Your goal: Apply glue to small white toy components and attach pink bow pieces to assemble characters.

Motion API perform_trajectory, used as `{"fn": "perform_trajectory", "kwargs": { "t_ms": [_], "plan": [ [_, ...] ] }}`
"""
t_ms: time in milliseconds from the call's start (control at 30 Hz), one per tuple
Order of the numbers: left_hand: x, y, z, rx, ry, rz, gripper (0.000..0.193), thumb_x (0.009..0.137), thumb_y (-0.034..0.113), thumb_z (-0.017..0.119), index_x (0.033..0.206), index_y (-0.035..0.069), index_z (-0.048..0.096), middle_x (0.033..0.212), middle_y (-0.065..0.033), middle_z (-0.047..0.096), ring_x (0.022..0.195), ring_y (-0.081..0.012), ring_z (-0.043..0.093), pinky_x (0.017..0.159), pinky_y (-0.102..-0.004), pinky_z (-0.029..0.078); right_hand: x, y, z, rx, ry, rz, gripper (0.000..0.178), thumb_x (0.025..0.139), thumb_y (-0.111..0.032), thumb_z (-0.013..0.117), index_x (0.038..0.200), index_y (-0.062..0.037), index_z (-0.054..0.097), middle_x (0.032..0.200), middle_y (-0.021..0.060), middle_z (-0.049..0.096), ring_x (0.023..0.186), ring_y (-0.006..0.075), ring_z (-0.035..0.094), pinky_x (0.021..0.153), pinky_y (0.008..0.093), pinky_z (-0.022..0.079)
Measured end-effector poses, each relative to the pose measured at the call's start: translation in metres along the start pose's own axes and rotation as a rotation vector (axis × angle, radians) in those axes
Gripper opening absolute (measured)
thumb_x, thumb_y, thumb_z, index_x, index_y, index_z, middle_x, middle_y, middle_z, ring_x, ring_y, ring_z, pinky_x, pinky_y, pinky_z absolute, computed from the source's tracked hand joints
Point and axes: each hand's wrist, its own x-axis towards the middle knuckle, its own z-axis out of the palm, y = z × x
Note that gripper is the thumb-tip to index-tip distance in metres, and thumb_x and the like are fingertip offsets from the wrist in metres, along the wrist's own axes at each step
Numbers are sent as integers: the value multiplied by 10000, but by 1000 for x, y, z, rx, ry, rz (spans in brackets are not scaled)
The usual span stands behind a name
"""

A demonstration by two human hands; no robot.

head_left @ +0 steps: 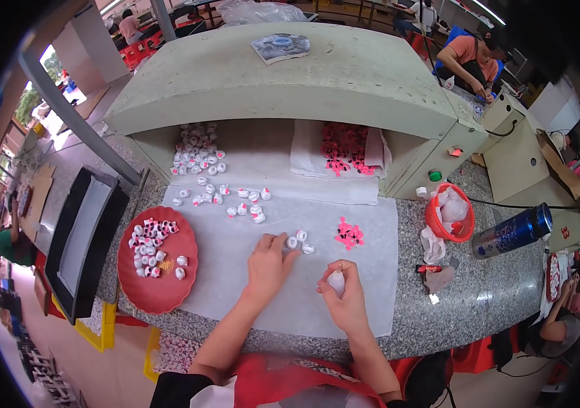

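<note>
My left hand rests on the white sheet, thumb and fingers apart, right beside a few small round white pieces. Whether its fingertips touch the closest piece, I cannot tell. In my right hand is a small white squeeze bottle, partly hidden by the fingers wrapped round it. Beyond that hand lies a little pile of flat pink and black pieces. More round white pieces with pink marks are scattered farther back on the sheet.
A red scalloped plate with white pieces sits left, beside a black tray. Behind stands a pale metal hood, sheltering heaps of white pieces and pink pieces. An orange basket and blue bottle stand right.
</note>
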Motion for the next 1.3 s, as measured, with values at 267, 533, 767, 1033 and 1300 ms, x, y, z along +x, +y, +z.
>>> {"fn": "perform_trajectory", "kwargs": {
  "t_ms": [267,533,767,1033,1300],
  "plan": [
    [-7,14,2,-953,-152,-335,221,797,51,599,1004,-18,568,889,-59,590,829,-167,612,712,-275,492,-8,-26,-12,127,91,-50,308,745,94,536,1010,-19,429,901,84,541,812,125,551,658,222,462],
    [-23,62,-36,-1024,-76,-134,254,752,-109,573,998,-59,535,1002,-108,534,912,-191,589,763,-271,514,-31,-68,-13,-170,206,-352,246,672,2,608,912,13,552,827,109,606,690,156,593,588,239,464],
    [-28,64,-37,-886,39,32,317,685,-127,635,976,-27,560,990,-128,537,887,-191,598,768,-270,538,-34,-72,-9,-357,240,-610,204,648,-31,616,843,15,578,702,119,610,556,170,592,511,249,459],
    [-30,66,-39,-902,9,38,296,705,-153,593,980,-61,536,1014,-141,504,923,-208,572,790,-300,526,-33,-71,-9,-364,229,-592,200,648,-25,615,843,8,580,703,114,613,548,182,594,503,253,454],
    [-30,65,-40,-868,1,61,295,699,-162,589,973,-61,541,1016,-144,500,925,-212,572,794,-303,526,-33,-76,-8,-353,183,-608,210,641,4,636,843,20,579,676,130,606,547,221,606,490,269,464]
  ]
}}
